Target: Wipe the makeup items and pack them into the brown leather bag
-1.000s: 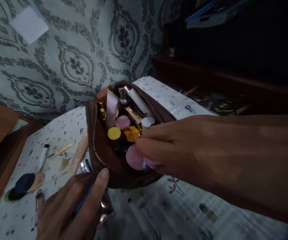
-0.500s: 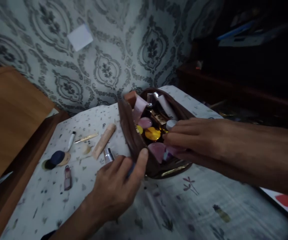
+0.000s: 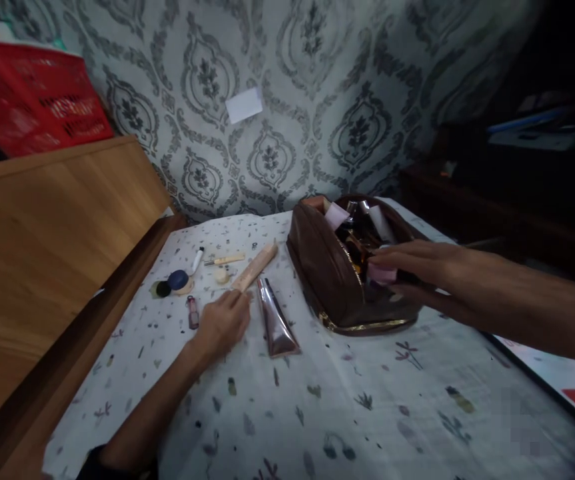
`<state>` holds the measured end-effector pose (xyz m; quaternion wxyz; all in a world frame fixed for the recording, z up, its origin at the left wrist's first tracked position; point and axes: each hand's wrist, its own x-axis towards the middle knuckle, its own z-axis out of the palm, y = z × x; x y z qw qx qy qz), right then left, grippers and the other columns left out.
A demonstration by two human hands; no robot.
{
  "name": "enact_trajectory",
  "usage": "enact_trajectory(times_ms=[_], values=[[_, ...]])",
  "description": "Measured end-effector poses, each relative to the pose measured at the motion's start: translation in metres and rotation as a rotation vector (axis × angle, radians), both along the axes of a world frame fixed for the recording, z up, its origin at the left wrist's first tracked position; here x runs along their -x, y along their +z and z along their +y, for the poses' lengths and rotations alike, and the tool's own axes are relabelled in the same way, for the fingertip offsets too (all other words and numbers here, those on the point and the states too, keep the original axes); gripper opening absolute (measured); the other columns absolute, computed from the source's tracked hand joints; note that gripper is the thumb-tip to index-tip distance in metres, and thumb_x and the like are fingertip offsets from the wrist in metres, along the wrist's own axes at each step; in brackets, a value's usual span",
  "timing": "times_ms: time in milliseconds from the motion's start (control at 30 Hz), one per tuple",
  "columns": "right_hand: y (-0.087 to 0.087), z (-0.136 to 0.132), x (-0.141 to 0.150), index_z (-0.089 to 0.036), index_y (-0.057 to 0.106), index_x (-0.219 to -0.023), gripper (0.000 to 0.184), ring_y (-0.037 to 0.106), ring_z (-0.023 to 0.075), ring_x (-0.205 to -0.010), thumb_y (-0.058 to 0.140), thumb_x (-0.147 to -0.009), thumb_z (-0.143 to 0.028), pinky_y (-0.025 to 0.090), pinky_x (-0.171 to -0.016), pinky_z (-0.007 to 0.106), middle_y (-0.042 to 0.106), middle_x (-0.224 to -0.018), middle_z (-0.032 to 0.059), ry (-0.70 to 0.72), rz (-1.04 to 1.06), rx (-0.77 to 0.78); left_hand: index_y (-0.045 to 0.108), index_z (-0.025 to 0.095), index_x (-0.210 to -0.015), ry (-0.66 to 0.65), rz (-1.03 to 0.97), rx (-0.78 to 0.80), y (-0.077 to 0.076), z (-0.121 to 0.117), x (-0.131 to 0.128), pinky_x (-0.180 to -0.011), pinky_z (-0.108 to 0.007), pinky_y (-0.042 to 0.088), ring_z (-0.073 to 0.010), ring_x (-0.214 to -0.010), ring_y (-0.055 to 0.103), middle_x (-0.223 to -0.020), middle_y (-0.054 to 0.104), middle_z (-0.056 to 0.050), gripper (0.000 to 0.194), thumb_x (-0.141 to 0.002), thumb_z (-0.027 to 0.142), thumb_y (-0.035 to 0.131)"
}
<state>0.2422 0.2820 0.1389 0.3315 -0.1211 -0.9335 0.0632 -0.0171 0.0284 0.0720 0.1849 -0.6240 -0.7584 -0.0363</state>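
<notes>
My left hand (image 3: 224, 323) is closed at the lower end of a peach cosmetic tube (image 3: 256, 267) on the cloth; its fingertips are partly hidden. Just right of it lies a shiny silver squeeze tube (image 3: 278, 327). A brown makeup bag (image 3: 320, 273) stands unzipped, with bottles and tubes inside. Over its opening, my right hand (image 3: 412, 263) has a pink item (image 3: 382, 273) between fingers and thumb; its kind is unclear. Left of the peach tube are a thin stick (image 3: 227, 259), a small cream-coloured round piece (image 3: 222, 275) and a small pink bottle (image 3: 193, 313).
A navy round piece (image 3: 178, 279) and a white tube with a dark cap (image 3: 197, 260) lie farther left on the patterned cloth (image 3: 287, 413). A wooden panel (image 3: 57, 233) borders the left, with a red box (image 3: 42, 100) above it. Patterned wallpaper rises behind.
My left hand has moved left from the bag's edge to the peach tube, and the silver tube now lies uncovered. My right hand stays at the bag. The view has shifted left.
</notes>
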Motion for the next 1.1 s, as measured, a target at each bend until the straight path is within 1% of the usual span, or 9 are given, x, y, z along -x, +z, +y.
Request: enact_trajectory(times_ms=[67,167,333,500,667,767,867,967,1100], values=[[0.005,-0.015,-0.002,-0.025,0.071,-0.102,0.038,0.07,0.0197,-0.09,0.041,-0.1,-0.048,0.059,-0.073,0.035,0.072,-0.107,0.0118,0.104,-0.087,-0.08,0.057,0.02,-0.122,0.256,-0.102,0.046,0.004,0.005,0.025,-0.08,-0.03,0.053,-0.0193,-0.102,0.063,-0.11,0.065,-0.007,0.029,-0.099,0.022,0.038],[0.004,-0.044,-0.002,-0.025,0.065,-0.116,0.028,0.068,0.0221,-0.103,0.043,-0.101,-0.032,0.06,-0.083,0.038,0.069,-0.115,0.0129,0.139,0.012,-0.133,0.055,0.017,-0.124,0.419,-0.119,0.039,0.009,0.018,0.061,-0.09,-0.034,0.051,-0.0235,-0.116,0.057,-0.123,0.06,-0.013,0.031,-0.1,0.023,0.036],[-0.011,-0.102,0.017,-0.025,0.061,-0.114,0.023,0.067,0.021,-0.102,0.049,-0.096,-0.018,0.059,-0.085,0.037,0.069,-0.111,0.0092,0.301,0.082,0.045,0.059,0.012,-0.118,0.499,-0.13,0.13,0.0,0.04,0.106,-0.087,-0.036,0.053,-0.0281,-0.119,0.055,-0.123,0.061,-0.016,0.028,-0.097,0.014,0.041],[-0.048,-0.144,0.057,-0.019,0.066,-0.097,0.02,0.065,0.0203,-0.095,0.046,-0.095,-0.016,0.056,-0.083,0.035,0.069,-0.098,0.0089,0.47,-0.072,0.336,0.058,0.016,-0.124,0.528,-0.144,0.215,-0.005,0.048,0.131,-0.089,-0.045,0.055,-0.0237,-0.107,0.062,-0.124,0.061,-0.01,0.035,-0.094,0.035,0.06],[-0.084,-0.155,0.098,-0.014,0.07,-0.096,0.019,0.063,0.0162,-0.073,0.055,-0.084,-0.012,0.051,-0.07,0.029,0.07,-0.086,0.0063,0.398,-0.097,0.708,0.057,0.017,-0.125,0.568,-0.187,0.266,-0.005,0.047,0.142,-0.089,-0.045,0.055,-0.0234,-0.106,0.062,-0.125,0.06,-0.01,0.037,-0.093,0.036,0.06],[-0.1,-0.157,0.111,-0.015,0.07,-0.089,0.017,0.061,0.0141,-0.071,0.055,-0.083,-0.015,0.047,-0.063,0.024,0.069,-0.081,0.0039,0.361,-0.017,0.963,0.057,0.017,-0.125,0.578,-0.223,0.277,-0.007,0.045,0.142,-0.089,-0.044,0.055,-0.0229,-0.106,0.062,-0.125,0.06,-0.01,0.037,-0.093,0.036,0.06],[-0.114,-0.159,0.112,-0.015,0.069,-0.088,0.016,0.057,0.0119,-0.062,0.056,-0.084,-0.024,0.045,-0.057,0.023,0.063,-0.074,0.0014,0.34,0.105,1.165,0.061,0.017,-0.118,0.555,-0.245,0.25,-0.008,0.041,0.138,-0.089,-0.043,0.054,-0.0233,-0.106,0.063,-0.121,0.063,-0.01,0.028,-0.094,0.032,0.058],[-0.126,-0.16,0.108,-0.015,0.067,-0.089,0.023,0.055,0.0107,-0.06,0.065,-0.082,-0.037,0.044,-0.057,0.023,0.06,-0.073,-0.0001,0.346,0.181,1.339,0.064,0.016,-0.101,0.569,-0.258,0.182,-0.004,0.036,0.134,-0.083,-0.039,0.051,-0.029,-0.105,0.065,-0.112,0.067,-0.014,0.019,-0.094,0.021,0.048],[-0.133,-0.157,0.106,-0.015,0.065,-0.092,0.044,0.054,0.0091,-0.057,0.072,-0.075,-0.055,0.046,-0.057,0.024,0.063,-0.075,0.0005,0.415,0.242,1.486,0.062,0.016,-0.095,0.584,-0.301,0.046,0.004,0.03,0.122,-0.073,-0.037,0.048,-0.0339,-0.098,0.066,-0.102,0.069,-0.018,0.027,-0.093,0.032,0.04]])
